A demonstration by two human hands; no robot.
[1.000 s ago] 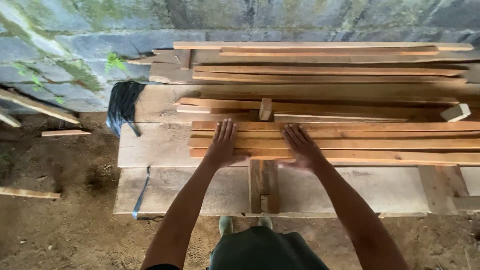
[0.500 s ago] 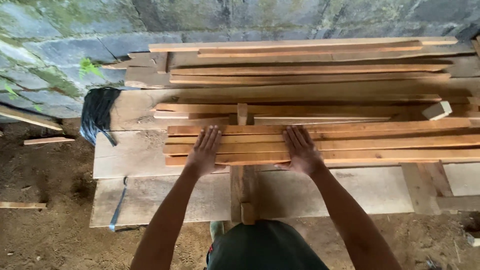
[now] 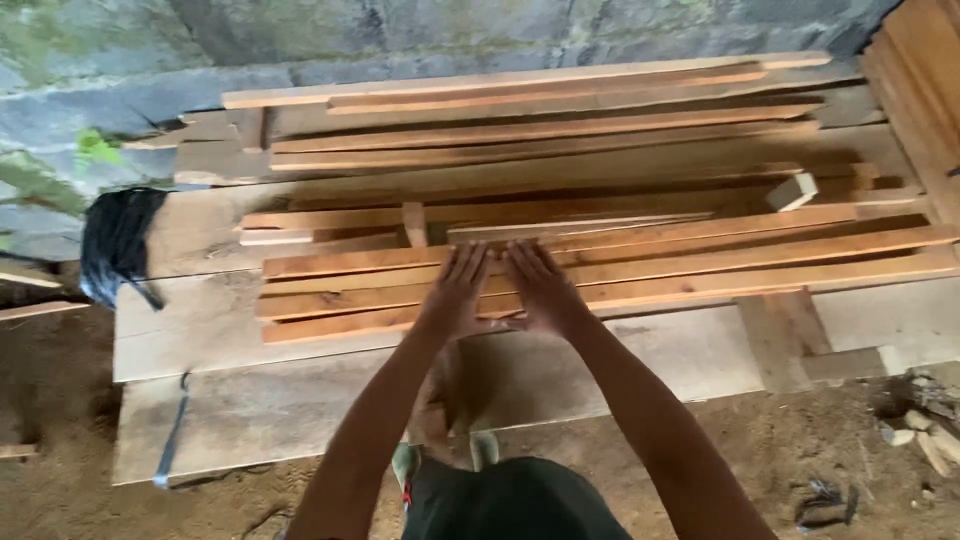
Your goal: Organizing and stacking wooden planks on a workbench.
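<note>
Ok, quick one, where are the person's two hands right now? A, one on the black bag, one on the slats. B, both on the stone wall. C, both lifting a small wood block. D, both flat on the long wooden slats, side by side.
D: the left hand and the right hand lie open, palms down and close together, on the wooden slats, well away from the black bag and the stone wall.

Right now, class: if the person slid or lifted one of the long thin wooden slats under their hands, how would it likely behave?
A slat looks long and thin, so it would probably flex when lifted at one end. Lying flat on the planks, it likely slides rather than rolls. Both hands, left hand and right hand, press flat.
</note>
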